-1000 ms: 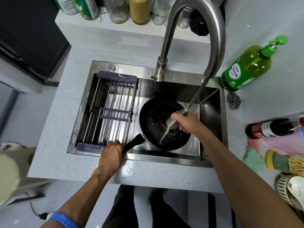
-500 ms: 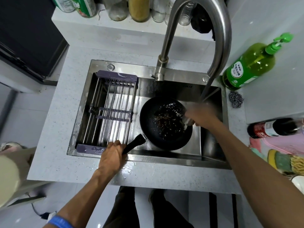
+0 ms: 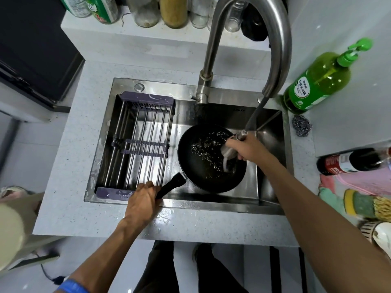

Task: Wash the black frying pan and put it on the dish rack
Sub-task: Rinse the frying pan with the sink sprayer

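Head cam: right hand [image 3: 248, 150] swung the pull-out sprayer [image 3: 241, 136] back, water's hitting the black frying pan [image 3: 211, 158] in the sink [image 3: 211, 203] again; left hand [image 3: 142, 196] fingers clenched round its handle [image 3: 172, 183], so still rinsing, dish rack [image 3: 137, 142] waits

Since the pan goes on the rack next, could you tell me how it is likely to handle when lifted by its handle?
The pan will probably stay stiff but hang nose-heavy, since the left hand holds only the handle's end. Water from the sprayer is pooling inside, so it may slosh. The wet handle could be slippery.
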